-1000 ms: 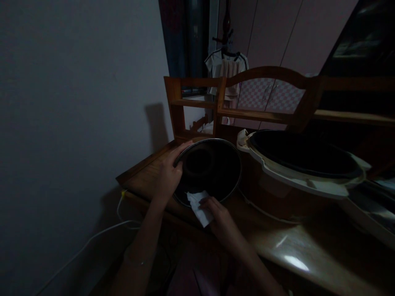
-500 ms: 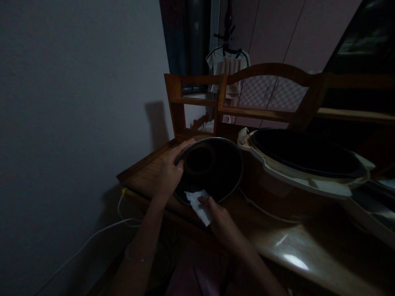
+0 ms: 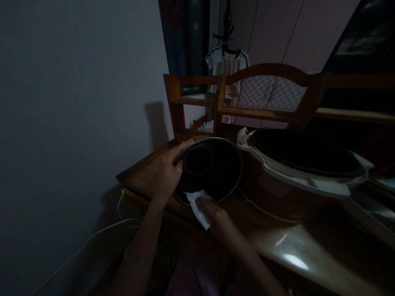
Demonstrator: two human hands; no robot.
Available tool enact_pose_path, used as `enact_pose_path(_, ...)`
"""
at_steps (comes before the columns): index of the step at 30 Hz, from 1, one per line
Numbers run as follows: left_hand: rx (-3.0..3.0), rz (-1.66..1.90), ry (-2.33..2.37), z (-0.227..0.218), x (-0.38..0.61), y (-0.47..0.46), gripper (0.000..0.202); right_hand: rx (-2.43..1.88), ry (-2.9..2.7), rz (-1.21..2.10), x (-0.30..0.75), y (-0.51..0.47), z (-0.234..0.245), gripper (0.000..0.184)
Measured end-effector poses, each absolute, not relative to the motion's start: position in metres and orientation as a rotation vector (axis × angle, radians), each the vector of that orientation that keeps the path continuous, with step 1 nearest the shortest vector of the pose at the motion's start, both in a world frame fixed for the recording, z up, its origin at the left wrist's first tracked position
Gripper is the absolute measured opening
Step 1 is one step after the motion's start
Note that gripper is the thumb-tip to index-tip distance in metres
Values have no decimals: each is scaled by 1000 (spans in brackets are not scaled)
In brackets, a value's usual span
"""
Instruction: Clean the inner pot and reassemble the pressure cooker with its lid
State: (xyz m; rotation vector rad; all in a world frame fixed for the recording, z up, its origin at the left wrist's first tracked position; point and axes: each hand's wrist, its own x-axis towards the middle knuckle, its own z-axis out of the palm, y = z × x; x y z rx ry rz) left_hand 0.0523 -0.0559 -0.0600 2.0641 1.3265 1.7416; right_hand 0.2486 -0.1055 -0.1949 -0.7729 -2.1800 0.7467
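Note:
A dark round inner pot (image 3: 212,168) with a thin pale rim is tilted toward me on the wooden table. Around its left rim my left hand (image 3: 170,170) is closed, thumb on the inner side and fingers along the outside. My right hand (image 3: 214,211) holds a white paper tissue (image 3: 199,205) against the near rim of the pot. Part of the tissue hangs down outside the rim. To the right of the pot stands a rice cooker body (image 3: 286,189), its lid not visible, with a pale upper edge and a dark inside.
The wooden table (image 3: 271,242) has a glossy top. At its back rises a wooden shelf rack (image 3: 175,102). A wall (image 3: 77,102) borders the left side, and a white cable (image 3: 98,232) runs down by the table's left corner. Clothes (image 3: 231,70) hang behind.
My right hand's fingers have shifted slightly left and lie flatter over the tissue at the near rim. The left hand and the pot stay almost where they were.

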Motion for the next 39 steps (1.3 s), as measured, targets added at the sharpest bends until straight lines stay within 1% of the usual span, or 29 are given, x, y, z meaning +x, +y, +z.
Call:
enact_pose_path(5, 2065, 1741, 1324, -60, 52, -55, 57, -779, -2214, 735, 248, -106, -196, 91)
enact_pose_path(10, 2055, 1746, 1312, -61, 51, -55, 59, -885, -2288, 586, 248, -107, -193, 89)
enact_pose_path(14, 2045, 1744, 1313, -61, 50, -55, 54, -946, -2381, 465, 248, -108, -189, 88)
enact_pose_path(20, 2035, 1781, 1301, -63, 48, -51, 55, -1014, -2426, 428, 244, -109, -190, 97)
enact_pose_path(27, 2050, 1770, 1304, -63, 51, -55, 55, -1069, -2384, 478, 241, -111, -188, 89)
enact_pose_path(33, 2047, 1786, 1286, -64, 51, -57, 50, -1048, -2403, 425, 241, -109, -190, 86)
enact_pose_path(39, 2039, 1784, 1288, -62, 50, -57, 51, -1064, -2412, 363, 239, -109, -189, 75)
